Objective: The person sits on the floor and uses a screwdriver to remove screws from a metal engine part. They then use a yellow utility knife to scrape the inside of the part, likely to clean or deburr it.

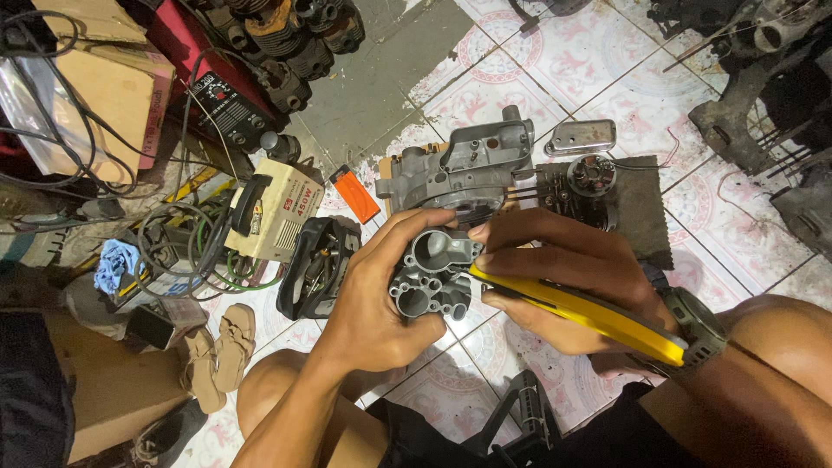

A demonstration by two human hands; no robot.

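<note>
The left hand (pixel 368 299) grips a grey casting (pixel 436 277) with round ports, held above the tiled floor (pixel 607 69) between the knees. The right hand (pixel 568 277) is closed on a yellow tool (pixel 589 314), its tip touching the casting. An engine case (pixel 464 169) lies just beyond, beside a dark mat (pixel 641 208).

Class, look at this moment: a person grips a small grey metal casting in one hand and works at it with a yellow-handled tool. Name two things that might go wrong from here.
1. The yellow-handled tool points at the small grey casting held in the left hand; a slip could jab those fingers.
2. The casting is held in the air above the tiled floor, with nothing under it. If the right hand pushes hard, it might twist loose and drop.
</note>
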